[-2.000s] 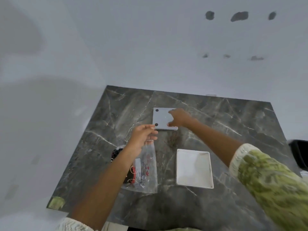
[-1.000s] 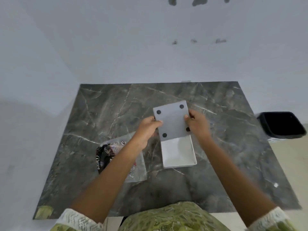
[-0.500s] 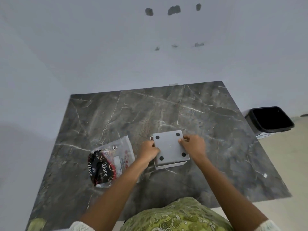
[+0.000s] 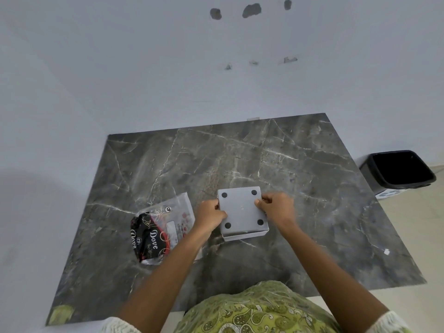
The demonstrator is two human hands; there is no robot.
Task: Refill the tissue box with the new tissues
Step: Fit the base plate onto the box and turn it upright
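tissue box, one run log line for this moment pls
stage: closing tissue box | left hand: on base plate | right hand: on base plate | tissue wrapper: left, on table

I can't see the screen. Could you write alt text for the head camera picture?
Seen from above, a person's left hand and right hand press a grey panel with four black feet onto a white tissue box on a dark marble table. A plastic tissue wrapper lies left of the box; a black bin stands beside the table.

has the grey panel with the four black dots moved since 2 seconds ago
Yes. The grey panel left the bare table farther back and now sits on the white tissue box, held by both hands.
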